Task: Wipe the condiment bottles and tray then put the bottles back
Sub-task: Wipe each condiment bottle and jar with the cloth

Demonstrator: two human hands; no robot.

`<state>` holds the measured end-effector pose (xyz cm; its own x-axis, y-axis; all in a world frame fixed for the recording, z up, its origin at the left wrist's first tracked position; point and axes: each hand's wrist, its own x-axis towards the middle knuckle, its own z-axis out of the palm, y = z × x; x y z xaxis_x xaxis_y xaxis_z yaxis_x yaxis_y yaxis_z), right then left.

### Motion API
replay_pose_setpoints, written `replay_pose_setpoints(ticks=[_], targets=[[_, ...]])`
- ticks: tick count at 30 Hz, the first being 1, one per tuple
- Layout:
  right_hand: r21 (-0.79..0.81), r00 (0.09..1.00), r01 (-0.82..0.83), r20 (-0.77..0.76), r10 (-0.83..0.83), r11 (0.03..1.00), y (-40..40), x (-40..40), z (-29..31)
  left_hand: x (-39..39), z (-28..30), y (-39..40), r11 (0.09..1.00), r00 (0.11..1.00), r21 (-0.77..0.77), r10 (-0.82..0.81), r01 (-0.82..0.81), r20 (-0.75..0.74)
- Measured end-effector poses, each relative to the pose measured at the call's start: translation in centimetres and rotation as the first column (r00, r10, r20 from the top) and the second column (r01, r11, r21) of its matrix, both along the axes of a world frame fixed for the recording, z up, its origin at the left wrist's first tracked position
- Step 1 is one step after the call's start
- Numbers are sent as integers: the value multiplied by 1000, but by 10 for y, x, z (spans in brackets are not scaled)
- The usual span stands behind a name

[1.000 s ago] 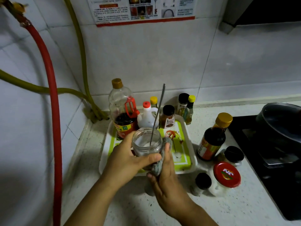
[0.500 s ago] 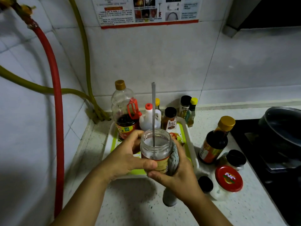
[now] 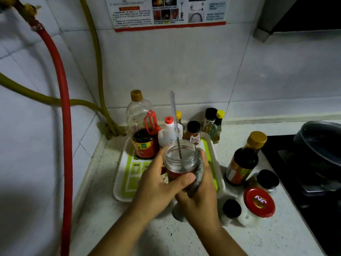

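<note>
My left hand [image 3: 158, 183] grips an open clear jar [image 3: 180, 159] with a long metal spoon [image 3: 175, 124] standing in it, held above the front of the white and green tray [image 3: 127, 174]. My right hand [image 3: 201, 196] presses a grey cloth [image 3: 197, 179] against the jar's right side. On the tray's back edge stand a big soy bottle [image 3: 142, 133], a white red-capped bottle [image 3: 167, 134] and a black-capped spice jar [image 3: 193, 133]. Right of the tray are a dark sauce bottle [image 3: 243, 159], a red-lidded jar [image 3: 259, 203] and two black-capped jars [image 3: 231, 208] [image 3: 267, 179].
Two small bottles [image 3: 214, 124] stand by the wall behind the tray. A black stove with a dark pan [image 3: 321, 143] fills the right side. A red hose [image 3: 64, 115] and yellow hoses [image 3: 96, 71] run down the tiled wall at the left.
The jar has been lifted slightly and turned between my hands; my right hand with the cloth has slid up round the jar's right side. The spoon now stands more upright.
</note>
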<state>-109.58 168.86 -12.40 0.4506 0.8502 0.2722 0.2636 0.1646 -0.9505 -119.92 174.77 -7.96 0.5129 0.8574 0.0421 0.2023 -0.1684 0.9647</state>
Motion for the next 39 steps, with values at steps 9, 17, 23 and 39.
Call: replay_pose_setpoints(ticks=[9,17,23,39], targets=[[-29,991,-125,-53,124,992,-3,15,9,-16,9,37,948,971,-213,-238,237,23],[-39,993,79,86,-75,996,-4,-2,-1,7,-1,15,1000,999,-6,-20,20,36],[-14,994,106,30,-105,994,-1,-2,-6,9,-5,2,1000,1000,12,-12,12,-11],[-103,996,18,85,-10,994,-8,1,-14,4,0,13,999,999,42,-31,32,-24]])
